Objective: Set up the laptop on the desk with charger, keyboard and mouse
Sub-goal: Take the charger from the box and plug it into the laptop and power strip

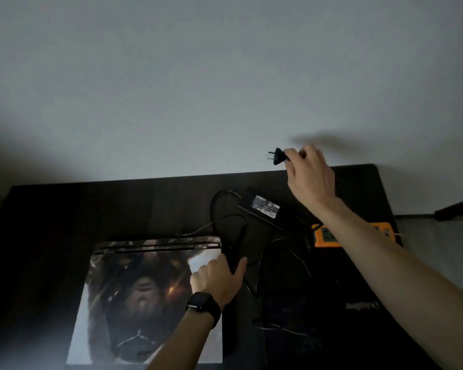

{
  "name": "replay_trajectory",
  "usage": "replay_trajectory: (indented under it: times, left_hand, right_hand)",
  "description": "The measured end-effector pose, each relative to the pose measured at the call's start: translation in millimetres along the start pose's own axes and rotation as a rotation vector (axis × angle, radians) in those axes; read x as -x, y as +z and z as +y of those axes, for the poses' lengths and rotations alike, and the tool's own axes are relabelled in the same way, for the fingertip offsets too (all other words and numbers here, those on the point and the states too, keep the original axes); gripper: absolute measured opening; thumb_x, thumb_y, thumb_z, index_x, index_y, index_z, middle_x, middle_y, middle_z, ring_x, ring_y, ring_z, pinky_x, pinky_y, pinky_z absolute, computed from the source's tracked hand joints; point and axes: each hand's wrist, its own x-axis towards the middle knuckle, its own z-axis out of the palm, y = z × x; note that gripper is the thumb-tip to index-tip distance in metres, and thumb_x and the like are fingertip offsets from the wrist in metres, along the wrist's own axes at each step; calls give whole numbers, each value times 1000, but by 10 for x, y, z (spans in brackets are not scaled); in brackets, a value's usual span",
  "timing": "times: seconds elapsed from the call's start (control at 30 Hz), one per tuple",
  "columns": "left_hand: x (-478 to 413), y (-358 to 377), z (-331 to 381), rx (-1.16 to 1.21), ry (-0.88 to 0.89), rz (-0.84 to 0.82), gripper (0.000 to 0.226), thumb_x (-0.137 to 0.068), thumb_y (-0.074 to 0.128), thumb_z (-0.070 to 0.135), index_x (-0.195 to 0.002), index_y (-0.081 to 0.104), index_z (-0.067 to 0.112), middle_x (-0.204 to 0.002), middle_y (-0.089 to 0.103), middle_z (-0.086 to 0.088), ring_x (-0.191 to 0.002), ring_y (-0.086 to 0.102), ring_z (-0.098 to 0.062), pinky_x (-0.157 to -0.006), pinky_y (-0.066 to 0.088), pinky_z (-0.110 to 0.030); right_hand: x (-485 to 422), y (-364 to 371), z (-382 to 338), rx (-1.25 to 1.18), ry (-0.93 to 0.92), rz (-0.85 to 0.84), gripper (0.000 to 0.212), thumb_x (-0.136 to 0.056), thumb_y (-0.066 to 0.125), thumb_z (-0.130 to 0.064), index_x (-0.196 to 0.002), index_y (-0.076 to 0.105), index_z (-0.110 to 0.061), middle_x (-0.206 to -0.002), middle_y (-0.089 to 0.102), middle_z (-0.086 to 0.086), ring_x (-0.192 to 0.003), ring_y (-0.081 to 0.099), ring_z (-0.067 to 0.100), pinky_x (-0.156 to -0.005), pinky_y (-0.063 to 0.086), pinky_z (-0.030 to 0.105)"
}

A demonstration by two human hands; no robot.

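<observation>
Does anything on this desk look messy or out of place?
Only the charger cable: it lies in overlapping loops between the closed laptop and the power brick. The right hand holds its plug in the air, away from the orange power strip.

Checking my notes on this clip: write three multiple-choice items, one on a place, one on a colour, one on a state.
1. Where is the plug? A raised in the right hand; B lying flat; C plugged in.
2. What colour is the power strip? A white; B orange; C blue.
3. How is the laptop lid? A wide open; B half open; C closed.
Answers: 1 A, fingers pinch it in the air; 2 B, its casing shows orange; 3 C, the lid lies flat, picture up.
</observation>
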Motion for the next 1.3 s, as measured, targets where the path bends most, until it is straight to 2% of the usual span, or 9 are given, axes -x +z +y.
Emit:
replay_trajectory:
  times: [0.07, 0.17, 0.33, 0.63, 0.77, 0.9, 1.03, 1.17, 1.3]
  left_hand:
    - [67, 16, 150, 107, -28, -241, 68, -87, 31, 76, -98, 61, 17, -94, 69, -3, -83, 65, -23, -74, 52, -33]
    - [8, 10, 294, 749, -118, -440, 33, -96, 50, 31, -89, 63, 1, -74, 72, -7, -53, 62, -18, -51, 53, -32]
    - [-95, -379, 589, 1567, -245, -300, 16, -101, 48, 9, -97, 55, -5, -88, 67, -15, -71, 63, -25, -46, 56, -26]
    - [-71, -1252, 980, 1780, 119, 0, 10, -103, 45, 14, -99, 48, 5, -96, 68, -10, -81, 67, -22, -78, 59, -35]
    - [-288, -1060, 819, 1367, 124, 49, 31, -91, 61, 41, -99, 61, 11, -94, 70, -11, -83, 70, -29, -84, 57, -45]
    - [-105, -425, 763, 801, -77, -145, 50, -90, 59, 47, -105, 59, -1, -107, 65, -25, -93, 63, -37, -86, 52, -45]
    - [494, -14, 944, 508, -106, -46, 94, -88, 56, 57, -154, 13, 6, -153, 25, -23, -137, 31, -42, -110, 30, -45]
    - [965, 285, 1227, 128, 195, 111, 131, -68, 53, 83, -154, -9, 6, -163, 0, -12, -148, 10, -31, -117, 20, -46]
    - [1026, 489, 1301, -62, 210, 71, 150, -56, 61, 85, -147, -30, 8, -163, -12, -10, -150, 6, -29, -115, 19, -54]
  right_hand:
    - [258, -313, 208, 56, 108, -41, 22, -101, 48, -27, -118, 58, -16, -100, 55, 9, -86, 56, 28, -56, 37, 32]
    - [654, -626, 484, 1, 429, -101, 29, -101, 43, -34, -122, 54, -16, -112, 60, 10, -97, 61, 36, -68, 40, 37]
    - [1420, -1025, 788, 33, 719, -118, 48, -97, 48, -46, -125, 50, -7, -121, 59, 18, -110, 59, 40, -83, 45, 43]
    - [1678, -1360, 933, -473, 1006, 425, 38, -106, 38, -33, -128, 50, -4, -115, 64, 21, -103, 60, 39, -72, 34, 34]
    - [1601, -1425, 1136, -381, 818, 501, 35, -107, 36, -28, -123, 55, -5, -110, 65, 18, -100, 59, 35, -71, 32, 32]
    - [1594, -1138, 1413, -219, 606, 52, 31, -106, 37, -29, -104, 60, -8, -99, 64, 16, -95, 59, 37, -73, 39, 38]
    - [1666, -765, 1748, -80, 569, -282, 34, -102, 37, -40, -102, 63, -18, -100, 69, 11, -98, 62, 37, -77, 50, 43]
    - [1641, -652, 1942, -73, 545, -458, 30, -103, 46, -30, -109, 69, -12, -112, 70, 16, -107, 61, 37, -83, 47, 39]
    - [1636, -652, 2092, -162, 540, -468, 30, -102, 53, -23, -122, 69, -9, -121, 68, 17, -115, 59, 36, -87, 45, 35]
